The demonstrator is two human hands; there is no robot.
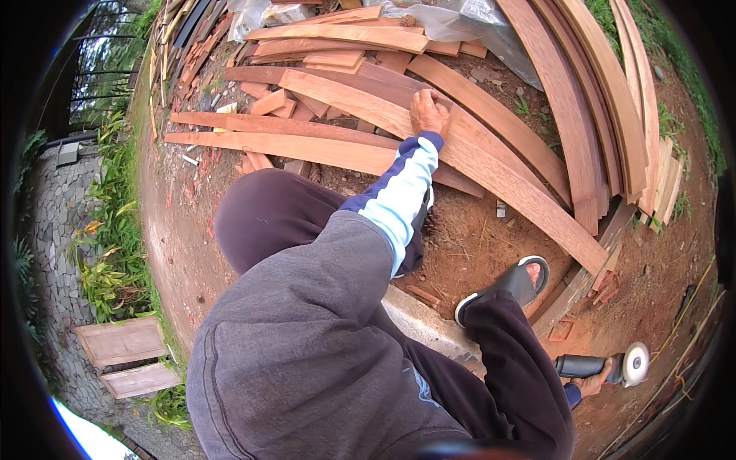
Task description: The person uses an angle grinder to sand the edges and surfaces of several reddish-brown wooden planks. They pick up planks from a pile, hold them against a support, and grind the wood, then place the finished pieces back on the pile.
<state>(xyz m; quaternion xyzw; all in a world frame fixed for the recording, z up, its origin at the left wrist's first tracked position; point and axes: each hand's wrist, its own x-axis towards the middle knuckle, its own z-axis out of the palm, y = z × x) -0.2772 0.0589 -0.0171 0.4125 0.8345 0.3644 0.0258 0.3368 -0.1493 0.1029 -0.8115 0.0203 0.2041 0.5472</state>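
A long reddish-brown wooden plank [529,205] slants from the far middle down to the near right. My left hand [430,113] grips it near its middle, fingers curled at its far edge. Low on the right, an angle grinder [579,366] with a dark body and a pale round disc is held in my right hand [593,383], beside my leg and apart from the plank. Part of the right hand is hidden behind the tool. Two more planks [307,147] lie left of my left forearm.
Stacked boards [571,100] stand along the far right. Short wood offcuts [330,60] and clear plastic sheeting [479,23] lie at the back. My sandalled foot [525,284] rests on the dirt beside a timber beam [567,295]. A yellow cord [685,314] runs along the right.
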